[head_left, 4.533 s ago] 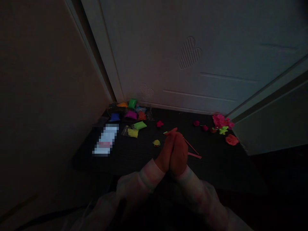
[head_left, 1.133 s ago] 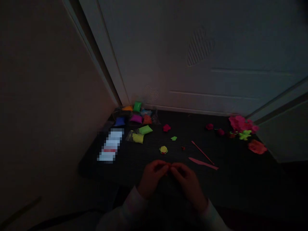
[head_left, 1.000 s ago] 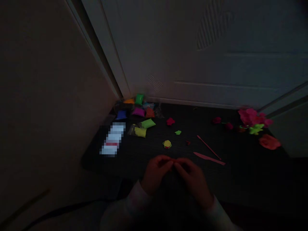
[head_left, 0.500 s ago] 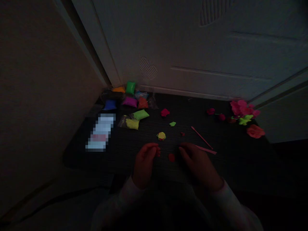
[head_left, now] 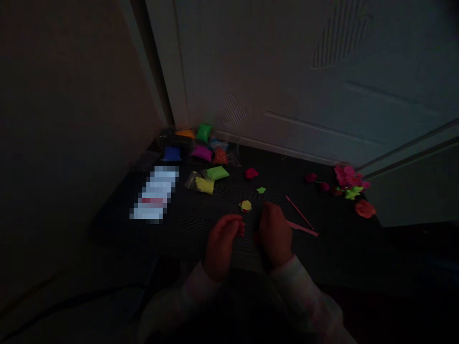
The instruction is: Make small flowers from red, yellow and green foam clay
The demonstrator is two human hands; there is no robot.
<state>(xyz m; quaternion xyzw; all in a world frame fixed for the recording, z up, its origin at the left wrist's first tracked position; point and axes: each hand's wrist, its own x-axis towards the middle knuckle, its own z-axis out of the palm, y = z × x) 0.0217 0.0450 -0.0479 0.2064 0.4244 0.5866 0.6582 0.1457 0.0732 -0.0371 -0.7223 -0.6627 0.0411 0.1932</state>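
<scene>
On the dark table my left hand [head_left: 221, 243] rests with its fingers curled against the thumb, and nothing shows in it. My right hand [head_left: 275, 234] is a loose fist, knuckles up, close on the other side. A flat red clay disc [head_left: 256, 236] lies at its left edge, partly covered by it. Whatever its fingers hold is hidden underneath. Just beyond the hands sits a small layered clay piece [head_left: 245, 206] with a yellow top and red and green edges. A light green clay piece [head_left: 261, 190] and a crimson clay piece [head_left: 251, 173] lie farther back.
Right of my hands lie a pink plastic knife [head_left: 304, 229] and a thin pink stick tool [head_left: 300, 213]. Several bags of coloured clay [head_left: 202, 153] sit back left, behind a blurred bright phone-like rectangle [head_left: 155, 193]. Pink clay flowers [head_left: 347, 177] stand right. A white panel [head_left: 268, 71] rises behind.
The hands, earlier pressed palm to palm, then pinching red clay together, have separated. The red disc was left on the table. My right hand has closed into a fist over its edge.
</scene>
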